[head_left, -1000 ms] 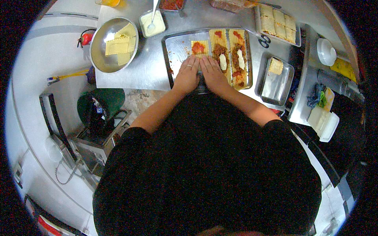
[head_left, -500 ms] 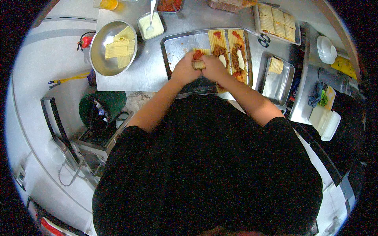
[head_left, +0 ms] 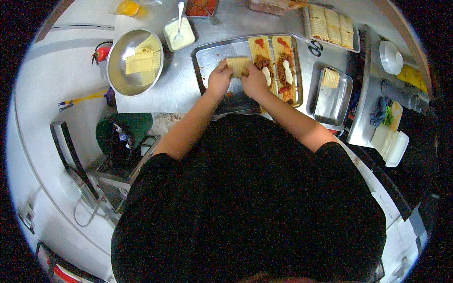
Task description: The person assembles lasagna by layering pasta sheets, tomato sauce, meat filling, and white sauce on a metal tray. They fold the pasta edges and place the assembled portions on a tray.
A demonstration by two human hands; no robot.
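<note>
Above the left part of a metal tray (head_left: 212, 54), my left hand (head_left: 219, 82) and my right hand (head_left: 255, 84) grip a rolled-up lasagna sheet (head_left: 238, 66) by its two ends. The roll's pale ridged outside faces up, and its inside is hidden. On the tray's right half lie two long flat lasagna strips, a left one (head_left: 259, 53) and a right one (head_left: 286, 85). Both carry browned minced meat, red sauce and a white streak of cream. My right forearm partly covers the near end of the left strip.
A steel bowl (head_left: 114, 70) of loose lasagna sheets stands left. Behind are a tub of white cream (head_left: 178, 43) with a spoon and a container of red sauce (head_left: 200, 8). To the right sit scissors (head_left: 315, 48), a pan with one roll (head_left: 331, 101) and a full tray of rolls (head_left: 332, 28).
The lasagna sheet has been rolled over: red sauce showed on it before, and now a plain ridged face is up. My hands have spread slightly apart to its ends.
</note>
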